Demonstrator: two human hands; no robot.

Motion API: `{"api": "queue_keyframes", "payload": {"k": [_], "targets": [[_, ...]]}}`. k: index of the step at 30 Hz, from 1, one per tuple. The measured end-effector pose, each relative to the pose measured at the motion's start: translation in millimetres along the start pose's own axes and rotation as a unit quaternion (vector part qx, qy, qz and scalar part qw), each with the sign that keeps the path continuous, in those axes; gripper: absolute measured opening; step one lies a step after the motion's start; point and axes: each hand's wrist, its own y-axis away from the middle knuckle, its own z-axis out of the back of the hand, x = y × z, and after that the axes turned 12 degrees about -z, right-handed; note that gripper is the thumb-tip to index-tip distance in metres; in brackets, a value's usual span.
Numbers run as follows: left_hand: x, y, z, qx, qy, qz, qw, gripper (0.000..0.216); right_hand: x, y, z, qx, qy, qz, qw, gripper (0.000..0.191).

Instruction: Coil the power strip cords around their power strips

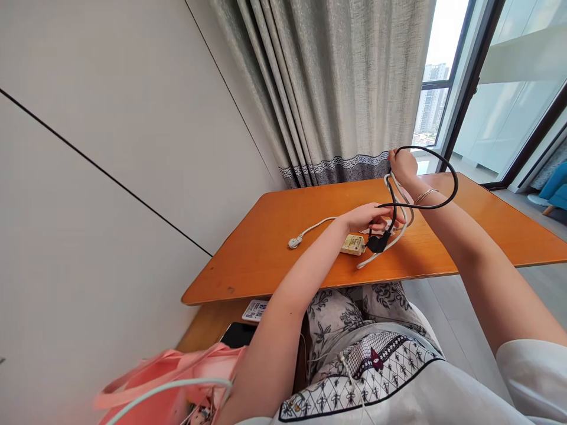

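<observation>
My right hand is raised over the far side of the table, its fingers closed round the black power cable, which loops out past my wrist. A white cable hangs tangled with it below that hand. Lower and to the left, my left hand has its fingers curled at the black cable, though they partly hide the grip. The cable's black plug dangles just under my left fingers. Beside it a whitish adapter box lies on the orange wooden table. A white plug on a thin cord rests further left.
A grey curtain hangs behind the table, with a window to its right. On a lower surface at left are a dark phone-like object, a printed card and a pink bag. A white wall stands left.
</observation>
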Motion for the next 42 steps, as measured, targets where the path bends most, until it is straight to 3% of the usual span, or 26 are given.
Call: {"api": "queue_keyframes", "payload": {"k": [3,7,14,19,23,26,31,35,37,42], "targets": [[9,-1,2,0.024,0.028,0.022,0.999,0.049,3,4,-1,0.003,-0.025,-0.032,0.999,0.051],[14,1,5,0.043,0.058,0.055,0.996,0.047,5,5,-1,0.006,-0.037,-0.023,0.999,0.048],[13,7,-3,-0.019,0.110,0.072,0.991,0.051,6,8,2,0.011,-0.062,-0.013,0.998,0.047],[17,7,-8,-0.043,0.116,0.033,0.992,0.055,10,12,2,0.028,-0.056,-0.006,0.998,0.046],[8,6,-6,-0.020,0.003,0.029,0.999,0.042,5,9,3,0.019,-0.067,-0.009,0.998,0.044],[0,5,-7,-0.085,-0.149,0.040,0.984,0.030,-7,4,6,0.007,-0.086,-0.022,0.996,0.044],[-1,1,-4,-0.233,-0.373,0.005,0.898,0.022,-26,-12,19,-0.002,-0.168,-0.040,0.985,0.052],[-3,0,-3,-0.300,-0.444,-0.028,0.844,0.029,-30,-25,28,0.042,-0.288,-0.052,0.955,0.058],[-5,1,-5,-0.302,-0.444,-0.032,0.843,0.036,-28,-29,32,0.072,-0.330,-0.058,0.939,0.059],[3,-3,-12,-0.223,-0.364,-0.042,0.903,0.044,-16,-22,44,0.101,-0.390,-0.056,0.914,0.054]]}}
